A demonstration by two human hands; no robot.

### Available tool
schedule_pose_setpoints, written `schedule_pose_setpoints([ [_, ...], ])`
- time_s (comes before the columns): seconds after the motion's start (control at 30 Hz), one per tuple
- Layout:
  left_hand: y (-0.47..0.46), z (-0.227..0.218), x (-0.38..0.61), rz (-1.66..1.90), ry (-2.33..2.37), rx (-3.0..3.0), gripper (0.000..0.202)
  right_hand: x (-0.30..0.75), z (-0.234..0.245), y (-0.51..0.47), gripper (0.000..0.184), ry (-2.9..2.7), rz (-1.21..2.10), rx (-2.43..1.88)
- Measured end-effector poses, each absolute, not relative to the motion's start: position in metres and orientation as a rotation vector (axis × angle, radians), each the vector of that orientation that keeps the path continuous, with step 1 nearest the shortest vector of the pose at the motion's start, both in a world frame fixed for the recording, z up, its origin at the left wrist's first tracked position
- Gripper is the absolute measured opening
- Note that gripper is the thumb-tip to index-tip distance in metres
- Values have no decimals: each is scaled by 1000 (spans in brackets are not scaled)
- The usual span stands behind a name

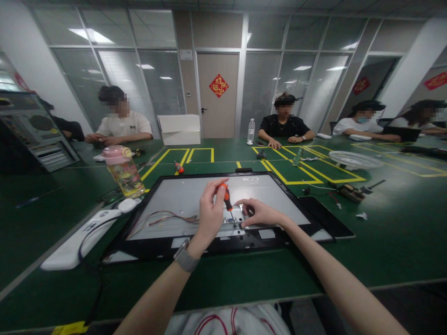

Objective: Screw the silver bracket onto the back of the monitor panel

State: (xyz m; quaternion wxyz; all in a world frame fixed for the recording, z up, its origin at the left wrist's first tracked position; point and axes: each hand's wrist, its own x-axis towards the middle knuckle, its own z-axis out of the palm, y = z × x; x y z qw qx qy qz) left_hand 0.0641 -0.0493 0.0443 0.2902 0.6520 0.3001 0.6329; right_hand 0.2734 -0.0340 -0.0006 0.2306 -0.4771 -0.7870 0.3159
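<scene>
My left hand (pixel 211 207) grips an orange-and-black screwdriver (pixel 226 197), its shaft slanting down to a small metal bracket (pixel 238 215). The tip meets the area of the bracket's fittings; whether it sits in a screw I cannot make out. Curled at the bracket's right side, my right hand (pixel 260 212) has thumb and fingers close together near its edge, and anything between them is hidden. Under both hands lies a flat display panel (pixel 174 195) with a grey metal back and black frame. Thin coloured wires (pixel 164 216) run across its left part to the bracket.
Left of the panel are a white power strip (pixel 82 237) with a black cable and a pink-lidded bottle (pixel 124 170). A black slab (pixel 324 216) touches the right side. Beyond lie a red-handled tool (pixel 179 168) and a white round grille (pixel 355 159). Several people sit across the green table (pixel 394 242).
</scene>
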Motion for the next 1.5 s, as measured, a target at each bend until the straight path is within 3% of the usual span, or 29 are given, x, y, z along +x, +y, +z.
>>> schedule_pose_setpoints([
  [0.33,-48,41,66,1639,730,1725,25,273,-2,-34,72,-2145,883,-1291],
  [0.53,-47,43,64,1610,674,1669,34,273,-1,-35,72,-2139,883,-1312],
  [0.97,-48,44,65,1629,668,1677,30,272,1,-36,71,-2130,911,-1314],
  [1.2,-45,42,65,1704,779,1752,18,272,2,-36,70,-2128,914,-1312],
  [1.37,-44,42,63,1672,720,1765,30,272,0,-35,71,-2120,920,-1316],
  [1.5,-45,41,65,1668,717,1758,24,273,-2,-35,71,-2120,921,-1314],
])
